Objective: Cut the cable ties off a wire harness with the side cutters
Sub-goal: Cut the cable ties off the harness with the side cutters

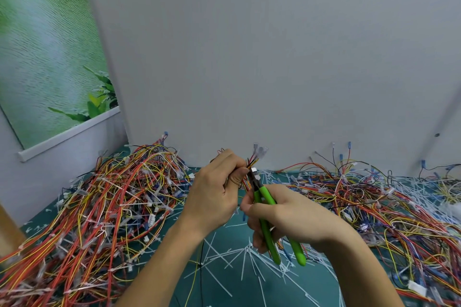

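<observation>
A: Head view. Left hand (214, 189) first?
B: Raised above the green mat (219, 237), mid-frame. Fingers curled round a thin wire harness (251, 162), thumb pressed against it. Firm grip, nothing slack.

A: Position of the harness?
B: Held in the air in front of the grey wall (274, 57). Red, yellow and black strands noted, with clear-sleeved terminals fanning up and right out of the fist. Remainder hidden behind the hand.

A: Right hand (291, 217)?
B: Lower than the left and to its right. Wrapped round both green handles of the side cutters (265, 197). Handle ends sticking out below the palm, spread apart.

A: Cutter head?
B: Pointed up and left, touching the harness just beside the left thumb. Small white piece at the tip, perhaps a cable tie (254, 170), but too small to confirm. Cannot tell how far the jaws are closed.

A: Surroundings?
B: Large tangled wire pile (99, 207) on the left of the mat and a second pile (374, 202) on the right, both apart from the hands. Loose white tie strips (237, 262) scattered over the mat between the piles. Green leaf poster (45, 45) on the left wall.
</observation>
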`<control>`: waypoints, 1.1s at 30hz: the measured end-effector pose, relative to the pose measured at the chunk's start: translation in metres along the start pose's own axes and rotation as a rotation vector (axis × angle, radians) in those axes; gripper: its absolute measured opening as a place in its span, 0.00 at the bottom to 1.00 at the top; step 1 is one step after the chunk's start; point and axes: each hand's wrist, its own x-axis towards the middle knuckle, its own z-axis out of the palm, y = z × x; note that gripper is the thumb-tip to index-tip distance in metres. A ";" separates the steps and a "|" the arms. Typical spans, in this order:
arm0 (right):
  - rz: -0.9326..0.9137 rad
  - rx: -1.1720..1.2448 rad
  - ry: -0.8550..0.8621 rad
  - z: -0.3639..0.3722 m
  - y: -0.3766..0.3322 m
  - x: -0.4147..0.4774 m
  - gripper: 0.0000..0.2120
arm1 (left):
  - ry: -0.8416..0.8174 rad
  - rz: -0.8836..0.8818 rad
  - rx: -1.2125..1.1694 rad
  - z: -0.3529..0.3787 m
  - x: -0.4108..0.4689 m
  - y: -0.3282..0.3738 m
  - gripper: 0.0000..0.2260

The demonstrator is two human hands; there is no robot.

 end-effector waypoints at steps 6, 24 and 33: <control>-0.043 -0.021 0.014 0.001 0.004 0.003 0.08 | 0.010 0.000 -0.013 0.000 0.000 0.001 0.08; -0.066 0.008 0.046 0.006 0.002 0.003 0.09 | 0.071 -0.231 -0.166 0.006 -0.003 0.005 0.09; -0.066 -0.042 0.129 0.009 0.006 0.007 0.16 | 0.078 -0.306 -0.166 0.009 -0.003 0.005 0.10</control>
